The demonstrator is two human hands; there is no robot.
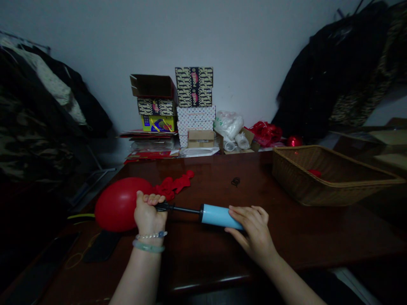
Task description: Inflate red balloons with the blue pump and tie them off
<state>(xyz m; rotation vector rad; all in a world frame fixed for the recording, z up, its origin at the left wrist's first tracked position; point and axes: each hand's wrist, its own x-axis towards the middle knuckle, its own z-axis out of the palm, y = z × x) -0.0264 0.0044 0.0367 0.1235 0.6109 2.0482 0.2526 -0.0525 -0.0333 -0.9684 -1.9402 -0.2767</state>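
Observation:
My left hand [149, 214] is closed around the neck of an inflated red balloon [119, 204], pressing it onto the black nozzle of a hand air pump. The pump's light blue barrel [216, 215] lies almost level above the table, and my right hand [254, 231] grips its far end. The pump's shaft runs between my hands. Just past the balloon, several limp red balloons [174, 185] lie on the dark glossy wooden table [295, 237]. The balloon's neck is hidden inside my left fingers.
A wicker basket [295, 178] with something red inside stands at the right of the table. Stacked patterned boxes [193, 87], a plastic bag [228, 126] and red ribbon [266, 133] stand at the back. A black phone [101, 246] and yellow cord [81, 216] lie at the left.

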